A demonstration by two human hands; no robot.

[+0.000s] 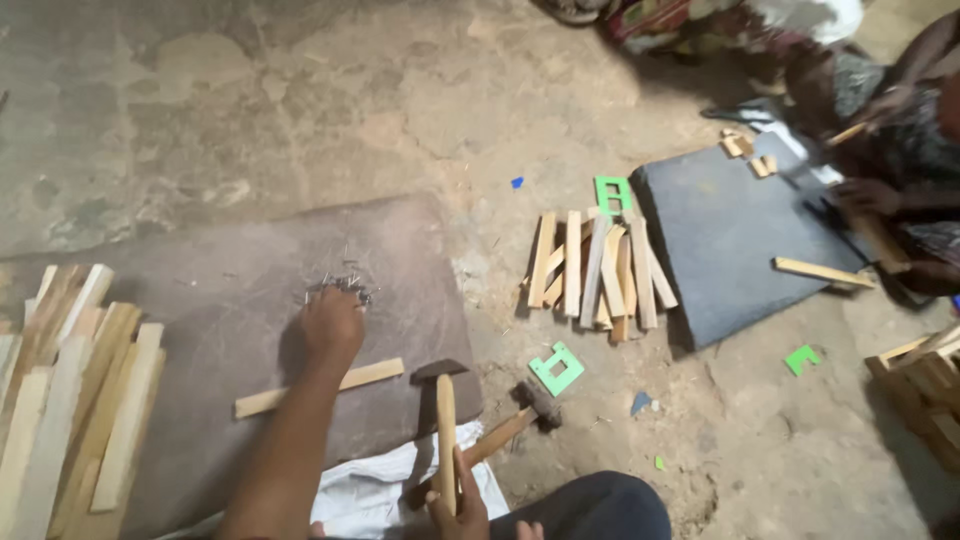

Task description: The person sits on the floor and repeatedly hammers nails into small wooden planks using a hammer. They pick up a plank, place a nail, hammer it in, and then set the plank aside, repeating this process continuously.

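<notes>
My left hand (332, 325) reaches out over a dark brown mat (220, 300), its fingers closed at a small pile of metal nails (338, 288). Whether it grips any nails is hidden. A thin wooden strip (320, 387) lies on the mat just below that hand. My right hand (455, 505) at the bottom edge grips the wooden handle of a hammer (445, 410), whose dark head rests on the mat's near corner. A second hammer (515, 420) lies on the floor beside it.
Wooden slats are stacked at the left (70, 400) and piled in the middle (595, 270). Another person (880, 190) works on a dark grey slab (735, 240) at the right. Green frame-shaped pieces (556, 368) lie on the concrete floor. White cloth (380, 495) lies under my arms.
</notes>
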